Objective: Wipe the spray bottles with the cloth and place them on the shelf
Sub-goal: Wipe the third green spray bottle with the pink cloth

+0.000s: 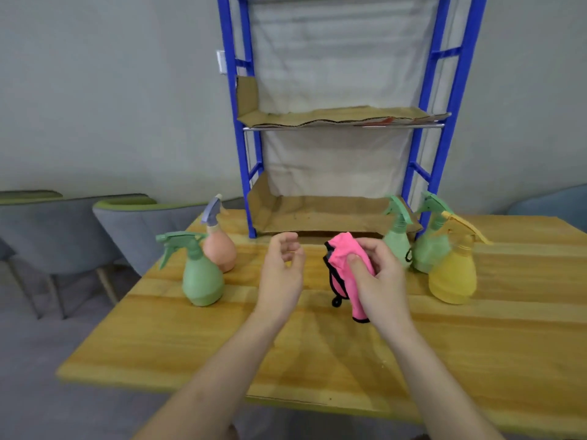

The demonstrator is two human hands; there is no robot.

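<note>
Just above the desk (222, 344), a person's right hand (381, 277) grips a bunched pink cloth (344, 257), thumb pressed into it, while the left hand (281, 274) hovers empty, its fingers (287, 247) loosely curled. No spray bottle is shelved: a green bottle (200, 277) and a peach bottle (219, 250) stand at left. A second green bottle (397, 242), a third green bottle (430, 249) and a yellow bottle (454, 276) crowd the right. Reaching into that cluster could topple a neighbour, and the rumpled cardboard lining (317, 114) of the blue shelf (343, 128) may unsettle a bottle.
</note>
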